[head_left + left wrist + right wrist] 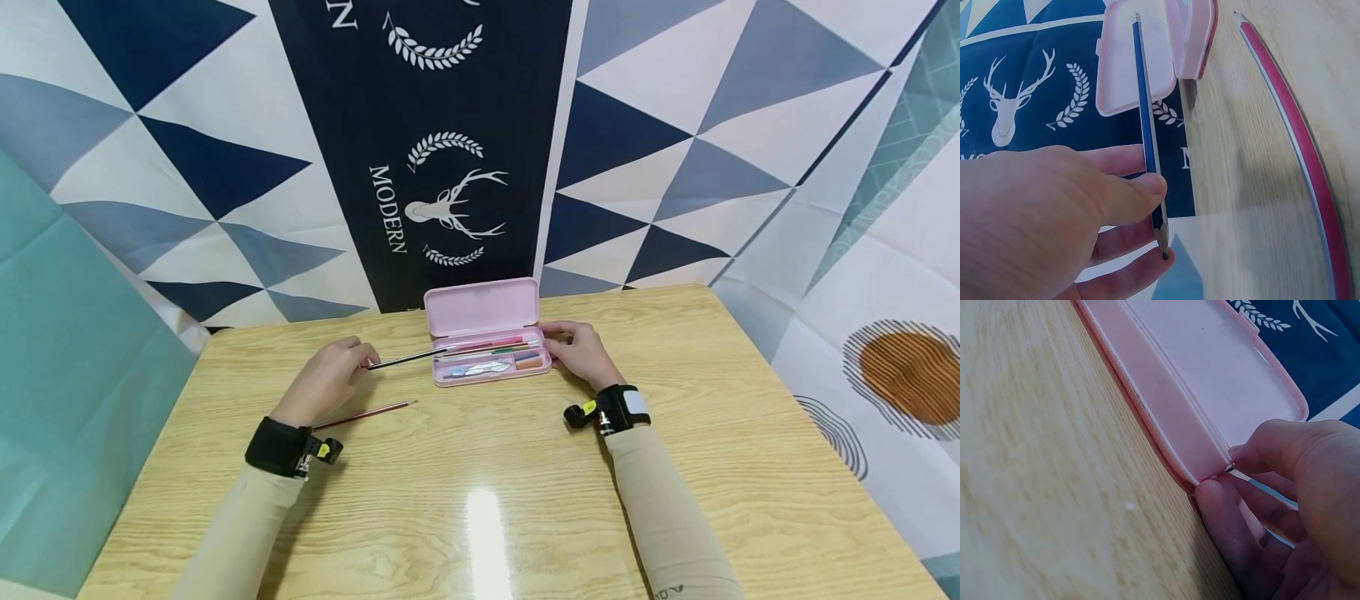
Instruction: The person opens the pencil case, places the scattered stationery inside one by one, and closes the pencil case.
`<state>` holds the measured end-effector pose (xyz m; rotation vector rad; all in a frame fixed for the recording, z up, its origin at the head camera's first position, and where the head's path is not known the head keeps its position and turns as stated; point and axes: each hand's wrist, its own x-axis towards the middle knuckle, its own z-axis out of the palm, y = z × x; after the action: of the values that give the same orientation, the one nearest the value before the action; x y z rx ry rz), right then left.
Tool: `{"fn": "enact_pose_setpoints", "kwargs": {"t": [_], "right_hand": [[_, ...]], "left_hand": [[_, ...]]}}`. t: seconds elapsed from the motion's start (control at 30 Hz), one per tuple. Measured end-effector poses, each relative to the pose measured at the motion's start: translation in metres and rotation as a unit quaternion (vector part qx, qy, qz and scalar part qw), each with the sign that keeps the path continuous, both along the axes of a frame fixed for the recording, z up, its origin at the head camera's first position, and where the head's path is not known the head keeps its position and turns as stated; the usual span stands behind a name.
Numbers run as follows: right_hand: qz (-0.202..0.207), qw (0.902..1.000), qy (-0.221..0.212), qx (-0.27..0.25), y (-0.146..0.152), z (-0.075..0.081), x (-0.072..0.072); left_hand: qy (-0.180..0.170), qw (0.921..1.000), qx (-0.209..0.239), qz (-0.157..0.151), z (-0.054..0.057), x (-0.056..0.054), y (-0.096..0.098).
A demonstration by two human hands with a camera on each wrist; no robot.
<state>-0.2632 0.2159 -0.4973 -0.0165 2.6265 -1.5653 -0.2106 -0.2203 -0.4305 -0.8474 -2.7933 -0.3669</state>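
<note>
My left hand [326, 379] pinches a dark blue pencil [1142, 100] between thumb and fingers. Its sharpened point lies by my fingers, and its other end reaches toward the left side of an opened pink pencil case [480, 382]. At the right end of that case, my right hand [583, 354] grips the corner, thumb at the rim and fingers along the outside. Several pencils, a pale blue-and-white item [483, 368] and an orange-and-blue eraser-like block [528, 362] lie inside. The raised lid [483, 308] leans back.
A red pencil [371, 412] lies on the wooden table [420, 500] beside my left wrist, pointing right. Behind the table's back edge hangs a patterned cloth [465, 108] with a deer print. White patterned fabric [840, 333] hangs at the right, teal fabric [67, 375] at the left.
</note>
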Motion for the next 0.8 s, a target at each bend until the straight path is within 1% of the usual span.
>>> {"fn": "enact_pose_setpoints", "kwargs": {"t": [0.13, 0.27, 0.53, 0.67, 0.8], "right_hand": [[-0.001, 1.0000, 0.002, -0.002, 0.000, 0.000, 0.000], [0.002, 1.0000, 0.005, -0.002, 0.000, 0.000, -0.001], [-0.003, 0.9999, -0.008, -0.005, 0.001, 0.000, -0.001], [-0.002, 1.0000, -0.008, -0.005, 0.002, -0.002, -0.002], [-0.001, 1.0000, -0.007, -0.005, 0.002, -0.003, -0.003]], "left_hand": [[-0.001, 1.0000, -0.007, -0.002, 0.000, -0.005, 0.006], [-0.001, 1.0000, -0.004, -0.003, -0.001, -0.011, 0.011], [-0.008, 0.9999, -0.012, -0.004, 0.001, -0.017, 0.027], [-0.008, 0.9998, -0.008, -0.014, 0.001, -0.020, 0.035], [-0.005, 0.9995, 0.006, -0.030, -0.002, -0.024, 0.042]]}}
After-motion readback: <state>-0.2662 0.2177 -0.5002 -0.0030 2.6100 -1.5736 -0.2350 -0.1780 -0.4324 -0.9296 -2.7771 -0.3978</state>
